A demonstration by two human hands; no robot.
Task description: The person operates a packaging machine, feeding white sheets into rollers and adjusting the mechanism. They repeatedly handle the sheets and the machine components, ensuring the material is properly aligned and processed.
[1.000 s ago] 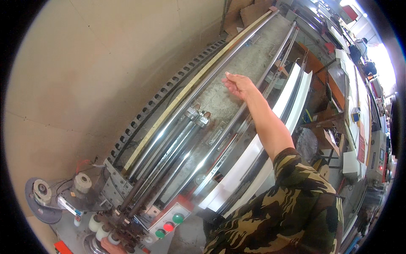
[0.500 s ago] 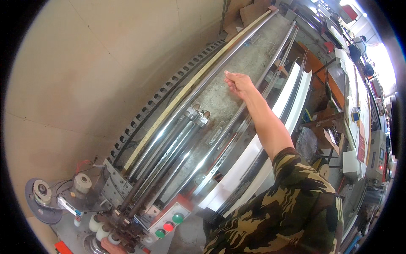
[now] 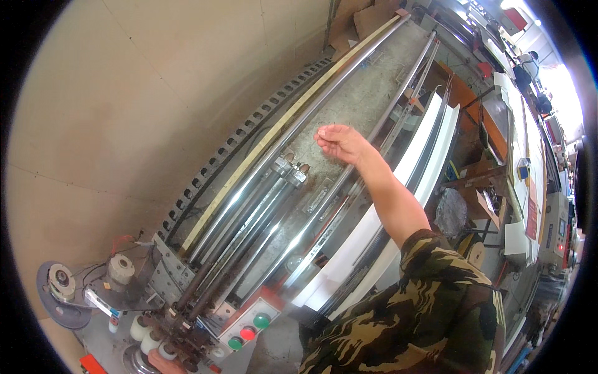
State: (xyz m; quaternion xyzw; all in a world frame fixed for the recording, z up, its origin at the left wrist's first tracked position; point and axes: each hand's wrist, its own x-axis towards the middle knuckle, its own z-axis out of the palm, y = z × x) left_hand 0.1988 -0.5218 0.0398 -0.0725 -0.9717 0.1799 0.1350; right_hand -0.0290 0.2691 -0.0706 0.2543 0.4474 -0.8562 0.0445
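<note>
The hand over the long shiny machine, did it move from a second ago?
Only slightly. The right hand drew back a little toward the person along the grey machine bed, fingers curling downward. It holds nothing, then or now. The shiny rollers, white strips and coloured buttons stayed put.

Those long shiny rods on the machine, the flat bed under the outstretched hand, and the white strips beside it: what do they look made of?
Long rods: polished metal, likely steel; they carry bright mirror-like streaks. Flat bed: dull grey metal, speckled and matt, possibly dusty or worn. White strips: smooth, thin and evenly white, perhaps plastic or coated board; the look leaves it open. The hand hovers open above the bed.
</note>
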